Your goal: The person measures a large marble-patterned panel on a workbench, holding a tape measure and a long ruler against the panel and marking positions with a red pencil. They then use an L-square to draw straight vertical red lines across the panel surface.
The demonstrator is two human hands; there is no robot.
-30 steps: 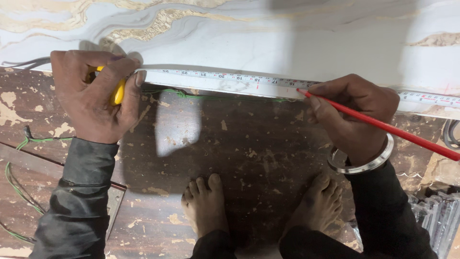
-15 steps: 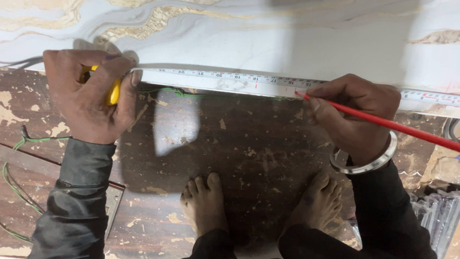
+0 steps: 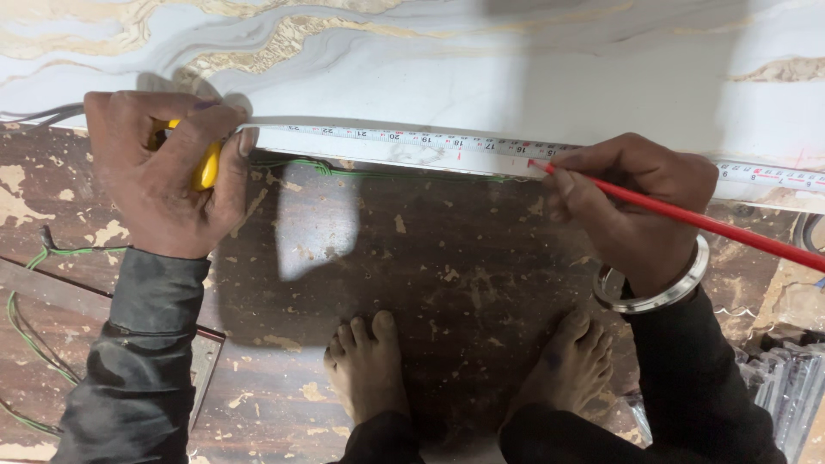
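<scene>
**Tape along the slab edge**

The left hand (image 3: 163, 172) is clamped on the yellow tape measure case (image 3: 206, 165); its blade (image 3: 412, 137) lies along the marble slab (image 3: 481, 69) edge. The right hand (image 3: 632, 206) pinches a red pencil (image 3: 705, 223), tip touching the blade.

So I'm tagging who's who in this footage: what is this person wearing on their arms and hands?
Both hands are bare. The left hand comes out of a dark, slightly shiny long sleeve; the right hand has a dark sleeve and a silver metal bangle at the wrist.
</scene>
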